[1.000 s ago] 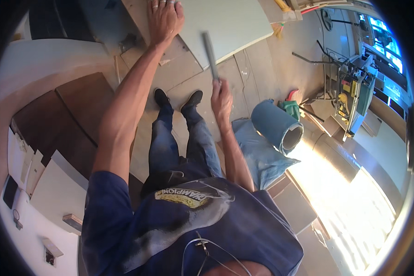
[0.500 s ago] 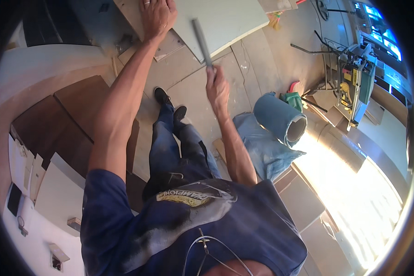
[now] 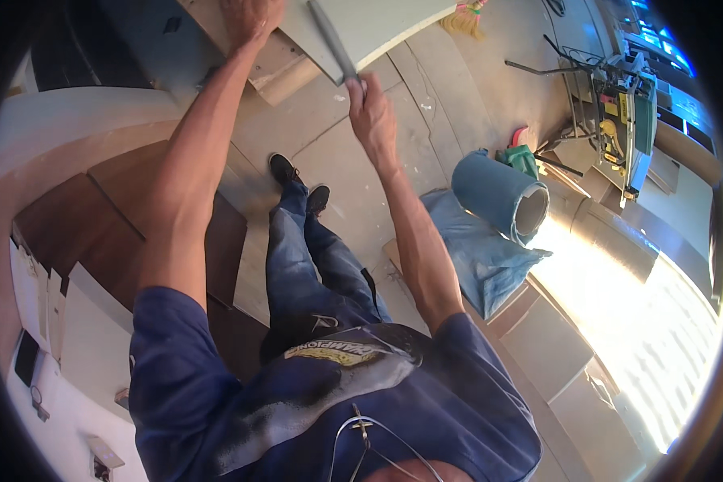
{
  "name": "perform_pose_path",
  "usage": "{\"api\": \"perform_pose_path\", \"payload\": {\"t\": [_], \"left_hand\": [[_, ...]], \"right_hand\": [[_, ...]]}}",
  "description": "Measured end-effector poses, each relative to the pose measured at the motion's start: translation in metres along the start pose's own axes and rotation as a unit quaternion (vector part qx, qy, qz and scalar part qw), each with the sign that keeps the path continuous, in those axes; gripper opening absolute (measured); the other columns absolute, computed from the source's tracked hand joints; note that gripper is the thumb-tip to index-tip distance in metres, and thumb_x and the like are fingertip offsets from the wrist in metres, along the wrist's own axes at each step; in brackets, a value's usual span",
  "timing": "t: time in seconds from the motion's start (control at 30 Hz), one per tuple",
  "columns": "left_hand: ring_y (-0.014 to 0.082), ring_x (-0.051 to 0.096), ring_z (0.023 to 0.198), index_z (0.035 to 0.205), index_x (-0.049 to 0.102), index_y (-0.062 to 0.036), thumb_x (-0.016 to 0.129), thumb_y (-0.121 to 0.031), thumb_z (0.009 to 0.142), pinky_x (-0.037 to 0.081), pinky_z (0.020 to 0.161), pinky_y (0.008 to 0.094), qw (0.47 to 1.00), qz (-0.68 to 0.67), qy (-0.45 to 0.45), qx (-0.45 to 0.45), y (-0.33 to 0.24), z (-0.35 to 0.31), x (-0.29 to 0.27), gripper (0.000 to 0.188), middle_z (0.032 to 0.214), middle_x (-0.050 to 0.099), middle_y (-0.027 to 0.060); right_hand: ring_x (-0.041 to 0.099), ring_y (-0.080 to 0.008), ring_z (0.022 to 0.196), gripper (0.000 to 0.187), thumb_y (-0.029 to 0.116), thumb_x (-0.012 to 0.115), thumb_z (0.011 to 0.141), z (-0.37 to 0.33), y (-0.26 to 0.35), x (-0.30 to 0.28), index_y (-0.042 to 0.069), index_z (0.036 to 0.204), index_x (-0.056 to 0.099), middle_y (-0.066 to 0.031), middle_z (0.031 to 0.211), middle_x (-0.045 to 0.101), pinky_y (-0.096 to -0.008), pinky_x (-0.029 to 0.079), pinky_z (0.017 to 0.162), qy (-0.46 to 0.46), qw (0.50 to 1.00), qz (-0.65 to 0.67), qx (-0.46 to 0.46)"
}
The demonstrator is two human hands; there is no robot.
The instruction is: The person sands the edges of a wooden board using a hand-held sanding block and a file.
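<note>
My right hand [image 3: 372,117] is closed round the near end of a long, narrow grey file [image 3: 332,38]. The file slants up and left across the corner of a white board [image 3: 394,32]. At the top edge of the view my left hand [image 3: 253,19] lies at the board's left side, seemingly bearing down on it. Its fingers are partly cut off by the picture edge. Beneath the white board, a tan wooden panel [image 3: 287,79] juts out toward me.
A blue cloth-covered cylinder [image 3: 490,193] lies on blue fabric [image 3: 490,261] at right. Beyond stand a table saw on a stand [image 3: 622,132] and a straw broom [image 3: 463,22]. Dark brown panels [image 3: 80,217] lean at left. Bright sunlight falls on the floor at lower right.
Both hands sit higher and slightly left in view, with the right arm stretched farther forward. The file has shifted up and left along with the board's corner. The view itself has shifted a little.
</note>
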State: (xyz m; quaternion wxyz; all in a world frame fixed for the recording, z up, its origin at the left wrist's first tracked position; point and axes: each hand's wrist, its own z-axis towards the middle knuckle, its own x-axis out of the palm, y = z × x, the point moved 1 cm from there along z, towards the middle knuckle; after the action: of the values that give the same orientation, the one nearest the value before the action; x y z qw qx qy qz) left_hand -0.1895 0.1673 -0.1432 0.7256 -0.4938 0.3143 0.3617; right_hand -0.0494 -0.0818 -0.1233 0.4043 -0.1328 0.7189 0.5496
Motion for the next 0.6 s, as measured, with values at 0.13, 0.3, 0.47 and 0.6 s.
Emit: {"api": "perform_pose_path", "payload": {"t": [0.13,0.3,0.47,0.6], "left_hand": [[0.0364,0.024,0.16,0.159,0.042,-0.0033,0.041,-0.024,0.114,0.019,0.132,0.0504,1.0,0.01,-0.002,0.004,0.007,-0.007,-0.006,0.05,0.168,0.038,0.0161],[0.037,0.024,0.16,0.159,0.042,-0.0037,0.04,-0.025,0.114,0.019,0.132,0.0505,1.0,0.007,0.0,0.01,0.005,-0.004,-0.008,0.05,0.167,0.039,0.0165],[0.0366,0.025,0.16,0.159,0.043,-0.0037,0.04,-0.025,0.114,0.019,0.132,0.0508,0.999,0.035,-0.013,0.025,0.016,-0.005,0.0,0.05,0.167,0.039,0.0165],[0.0352,0.024,0.16,0.159,0.042,-0.0035,0.039,-0.025,0.114,0.017,0.133,0.0496,0.999,0.046,-0.011,0.007,0.014,-0.003,-0.005,0.05,0.169,0.037,0.0156]], "right_hand": [[0.068,-0.0497,0.077,0.027,0.031,0.059,0.108,-0.03,0.0,0.006,0.006,0.117,0.058,-0.027,0.078,0.069,-0.0563,0.051,0.065,0.013,1.0,0.0,0.012],[0.064,-0.0431,0.063,0.026,0.031,0.059,0.109,-0.026,-0.001,0.002,0.006,0.114,0.062,-0.0218,0.069,0.063,-0.0489,0.047,0.058,-0.008,1.0,0.009,0.006],[0.066,-0.0434,0.065,0.028,0.032,0.058,0.109,-0.032,0.003,-0.002,0.005,0.116,0.063,-0.0233,0.068,0.062,-0.0495,0.048,0.06,-0.006,1.0,0.001,0.015],[0.067,-0.0448,0.067,0.031,0.032,0.059,0.108,-0.027,-0.001,0.001,0.003,0.117,0.062,-0.0248,0.07,0.064,-0.051,0.049,0.062,-0.011,1.0,0.005,-0.013]]}}
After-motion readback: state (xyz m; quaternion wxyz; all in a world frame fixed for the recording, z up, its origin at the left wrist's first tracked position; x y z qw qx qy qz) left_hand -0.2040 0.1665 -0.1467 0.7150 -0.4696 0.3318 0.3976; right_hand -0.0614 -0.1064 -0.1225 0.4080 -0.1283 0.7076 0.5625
